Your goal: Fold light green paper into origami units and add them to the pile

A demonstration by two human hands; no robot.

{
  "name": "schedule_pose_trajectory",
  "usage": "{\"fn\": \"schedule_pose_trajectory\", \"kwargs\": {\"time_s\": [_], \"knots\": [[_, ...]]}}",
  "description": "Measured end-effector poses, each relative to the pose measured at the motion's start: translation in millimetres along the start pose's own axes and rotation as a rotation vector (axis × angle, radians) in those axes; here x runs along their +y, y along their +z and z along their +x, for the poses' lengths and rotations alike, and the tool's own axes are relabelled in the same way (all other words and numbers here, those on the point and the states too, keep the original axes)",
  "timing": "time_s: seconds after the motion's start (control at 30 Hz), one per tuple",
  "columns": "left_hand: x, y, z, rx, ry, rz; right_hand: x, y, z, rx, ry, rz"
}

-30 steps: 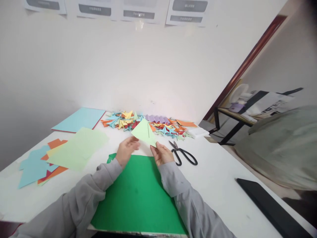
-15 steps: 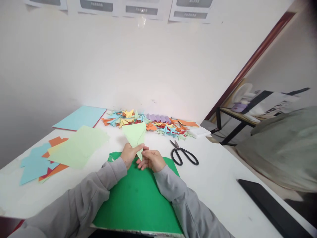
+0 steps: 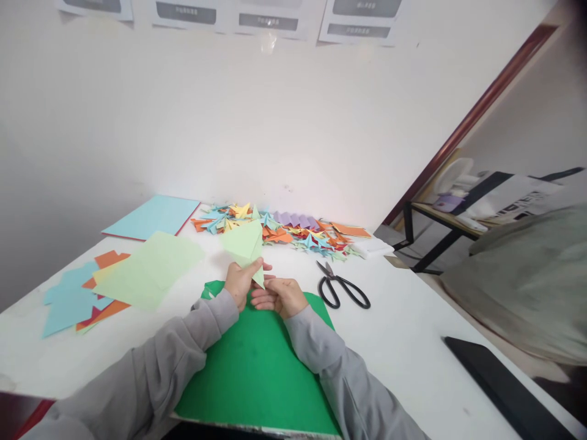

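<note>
A light green folded paper [image 3: 245, 240] is held up above the far edge of a green board [image 3: 261, 366], its narrow tip pointing down. My left hand [image 3: 239, 282] is closed on its lower left part, thumb laid across the front. At the tip, the thumb and forefinger of my right hand [image 3: 285, 297] come together on the paper's point, while the other fingers curl loosely beneath. My left fingers behind the paper are partly hidden.
Black-handled scissors [image 3: 342, 287] lie right of the board. Folded paper pieces [image 3: 316, 239] pile along the wall. Loose coloured sheets [image 3: 147, 269] and a blue stack [image 3: 151, 217] lie left. A black flat object [image 3: 499, 385] rests at the right edge.
The folded paper has turned in my hands, and its upper edge now slopes, with a corner pointing up at the right. Both hands keep hold near its tip. The view has shifted slightly.
</note>
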State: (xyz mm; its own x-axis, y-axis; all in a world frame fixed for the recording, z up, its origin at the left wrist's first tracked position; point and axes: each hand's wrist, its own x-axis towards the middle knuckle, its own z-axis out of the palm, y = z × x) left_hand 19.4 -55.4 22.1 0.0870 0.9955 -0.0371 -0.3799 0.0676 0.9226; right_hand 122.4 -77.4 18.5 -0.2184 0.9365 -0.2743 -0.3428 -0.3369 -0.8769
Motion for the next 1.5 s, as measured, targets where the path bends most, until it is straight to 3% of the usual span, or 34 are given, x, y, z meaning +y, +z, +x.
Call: {"fn": "schedule_pose_trajectory", "kwargs": {"time_s": [0.63, 0.87, 1.23, 1.37, 1.5], "knots": [[6.4, 3.9, -0.7, 0.033, -0.028, -0.118, -5.2, 3.3, -5.5, -0.018, -0.003, 0.004], [15.4, -5.8, 8.4, 0.124, -0.007, -0.220, -2.3, 0.8, -9.2, -0.037, 0.024, -0.044], [4.2, 5.1, -5.0, -0.041, -0.068, -0.115, 2.6, -1.4, -2.0, -0.024, -0.088, -0.105], [-1.4, 4.7, -6.0, -0.117, -0.051, 0.026, 2.3, -1.2, -2.5, -0.023, -0.062, -0.103], [-2.7, 1.8, -3.7, -0.139, -0.094, 0.029, -2.2, -2.7, -2.8, 0.013, -0.018, -0.003]]}}
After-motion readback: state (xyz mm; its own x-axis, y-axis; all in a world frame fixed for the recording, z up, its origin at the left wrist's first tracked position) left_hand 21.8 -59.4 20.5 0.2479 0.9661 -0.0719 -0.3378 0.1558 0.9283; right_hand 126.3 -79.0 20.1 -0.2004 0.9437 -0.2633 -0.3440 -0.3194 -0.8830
